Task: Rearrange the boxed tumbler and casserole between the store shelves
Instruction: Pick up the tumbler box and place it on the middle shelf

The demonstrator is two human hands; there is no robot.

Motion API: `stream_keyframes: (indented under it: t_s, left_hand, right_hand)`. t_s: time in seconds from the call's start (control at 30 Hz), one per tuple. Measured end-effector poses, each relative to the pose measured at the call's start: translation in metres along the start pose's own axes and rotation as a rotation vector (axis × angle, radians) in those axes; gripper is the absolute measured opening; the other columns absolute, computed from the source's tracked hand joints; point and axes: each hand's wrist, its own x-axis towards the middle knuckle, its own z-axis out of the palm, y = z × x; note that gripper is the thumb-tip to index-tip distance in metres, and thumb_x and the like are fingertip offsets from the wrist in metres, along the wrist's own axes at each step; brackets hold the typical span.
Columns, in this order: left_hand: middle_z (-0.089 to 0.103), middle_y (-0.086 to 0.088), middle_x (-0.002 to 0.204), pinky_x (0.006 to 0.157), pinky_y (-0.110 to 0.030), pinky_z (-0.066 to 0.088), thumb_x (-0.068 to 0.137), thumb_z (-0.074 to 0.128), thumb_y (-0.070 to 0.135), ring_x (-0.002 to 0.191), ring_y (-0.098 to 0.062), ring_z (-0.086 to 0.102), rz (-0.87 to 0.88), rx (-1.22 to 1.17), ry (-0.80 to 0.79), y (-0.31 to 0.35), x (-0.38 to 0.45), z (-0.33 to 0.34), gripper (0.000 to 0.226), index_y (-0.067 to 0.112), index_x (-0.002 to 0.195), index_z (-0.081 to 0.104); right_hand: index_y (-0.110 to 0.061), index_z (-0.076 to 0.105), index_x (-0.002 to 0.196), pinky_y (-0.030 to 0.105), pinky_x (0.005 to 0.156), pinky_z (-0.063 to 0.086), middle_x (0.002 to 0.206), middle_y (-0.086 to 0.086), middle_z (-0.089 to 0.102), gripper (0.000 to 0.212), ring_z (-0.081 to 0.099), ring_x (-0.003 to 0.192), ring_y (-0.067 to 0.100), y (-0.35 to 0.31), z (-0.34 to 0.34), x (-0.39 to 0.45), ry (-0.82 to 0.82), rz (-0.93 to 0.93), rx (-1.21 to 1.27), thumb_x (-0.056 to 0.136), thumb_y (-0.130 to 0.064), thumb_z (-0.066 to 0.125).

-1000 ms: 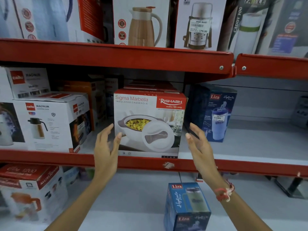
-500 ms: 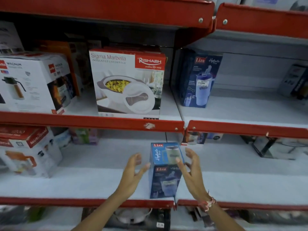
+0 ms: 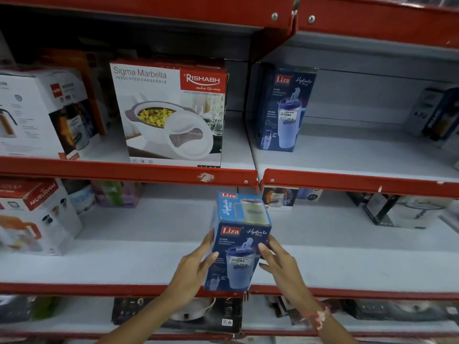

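Red-edged store shelves (image 3: pixel 129 170) with grey-white boards.

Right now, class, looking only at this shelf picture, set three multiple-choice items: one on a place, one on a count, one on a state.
1. Where does the white-and-red cardboard casserole box stand?
A. Upper shelf, left bay
B. Lower shelf
C. Floor

2. How many blue cardboard Liza tumbler boxes can be clearly seen?
A. One
B. Two
C. Four

3. What is the state of the blue tumbler box at the lower shelf?
A. Lying flat, untouched
B. Held on both sides by two hands
C. Opened

Answers:
1 A: it sits above the red shelf edge, left of the divide.
2 B: one stands on the upper shelf, one is held.
3 B: the left hand and right hand press its sides.
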Motion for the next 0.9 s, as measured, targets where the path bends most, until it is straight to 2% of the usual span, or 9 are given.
stream_keyframes:
  t_s: [0.1,0.17,0.2,0.3,0.4,0.6,0.7,0.77,0.9]
  left_hand:
    - [0.057,0.030,0.122,0.076,-0.021,0.058,0.084,0.046,0.047,0.104,0.018,0.057,0.038,-0.115,0.045,0.023,-0.014,-0.007,0.058,0.052,0.138,0.024]
    - [0.056,0.049,0.109,0.073,-0.022,0.059,0.083,0.050,0.041,0.104,0.021,0.054,0.076,-0.155,0.077,0.042,-0.020,-0.010,0.054,0.058,0.130,0.029]
    - [0.056,0.053,0.104,0.072,-0.019,0.059,0.083,0.052,0.038,0.104,0.021,0.054,0.091,-0.172,0.097,0.052,-0.021,-0.012,0.053,0.059,0.127,0.031]
    - [0.062,0.045,0.109,0.077,-0.021,0.058,0.085,0.055,0.032,0.107,0.008,0.062,0.181,-0.225,0.152,0.083,-0.018,-0.020,0.054,0.051,0.134,0.038]
    - [0.066,0.032,0.116,0.077,-0.021,0.058,0.088,0.054,0.026,0.108,0.000,0.065,0.258,-0.291,0.163,0.119,-0.007,-0.031,0.052,0.042,0.136,0.043]
    - [0.070,0.019,0.117,0.072,-0.022,0.059,0.087,0.054,0.027,0.106,-0.005,0.067,0.424,-0.284,0.186,0.187,0.010,-0.063,0.049,0.037,0.134,0.048]
    - [0.070,0.029,0.109,0.064,-0.016,0.057,0.084,0.053,0.028,0.100,0.007,0.065,0.499,-0.295,0.182,0.209,0.013,-0.073,0.046,0.043,0.128,0.051]
    - [0.068,0.040,0.099,0.060,-0.013,0.055,0.081,0.053,0.031,0.095,0.015,0.063,0.523,-0.284,0.185,0.218,0.014,-0.075,0.044,0.048,0.122,0.050]
    - [0.067,0.034,0.109,0.062,-0.015,0.057,0.085,0.055,0.028,0.101,0.010,0.063,0.526,-0.290,0.199,0.219,0.018,-0.074,0.048,0.043,0.130,0.050]
  right_hand:
    - [-0.040,0.053,0.132,0.026,0.085,0.059,0.123,-0.018,0.068,0.044,0.067,0.108,0.000,-0.030,-0.012,-0.017,0.017,-0.061,0.047,0.088,-0.041,0.055]
    - [-0.042,0.055,0.129,0.026,0.084,0.060,0.118,-0.026,0.070,0.044,0.068,0.107,0.000,-0.054,-0.021,-0.024,0.046,-0.122,0.063,0.085,-0.043,0.054]
    - [-0.047,0.057,0.124,0.026,0.083,0.060,0.115,-0.030,0.070,0.040,0.068,0.106,0.000,-0.066,-0.025,-0.026,0.066,-0.159,0.067,0.084,-0.043,0.055]
    - [-0.059,0.058,0.113,0.026,0.082,0.060,0.117,-0.030,0.068,0.033,0.068,0.106,-0.002,-0.103,-0.037,-0.026,0.137,-0.268,0.081,0.082,-0.046,0.055]
    - [-0.058,0.052,0.120,0.024,0.084,0.059,0.113,-0.039,0.066,0.038,0.066,0.108,-0.005,-0.140,-0.047,-0.023,0.168,-0.374,0.069,0.085,-0.042,0.053]
    - [-0.054,0.054,0.124,0.029,0.068,0.064,0.117,-0.022,0.072,0.039,0.072,0.100,0.004,-0.206,-0.067,-0.014,0.254,-0.569,0.053,0.090,-0.035,0.054]
    - [-0.049,0.056,0.127,0.026,0.077,0.062,0.116,-0.027,0.071,0.041,0.070,0.103,0.002,-0.227,-0.075,-0.013,0.253,-0.630,0.085,0.089,-0.033,0.055]
    - [-0.050,0.057,0.126,0.030,0.079,0.062,0.113,-0.028,0.072,0.040,0.071,0.103,0.005,-0.234,-0.078,-0.011,0.255,-0.642,0.087,0.091,-0.030,0.055]
    - [-0.052,0.057,0.123,0.034,0.079,0.063,0.111,-0.028,0.072,0.040,0.071,0.104,0.005,-0.233,-0.079,-0.007,0.271,-0.646,0.072,0.090,-0.030,0.056]
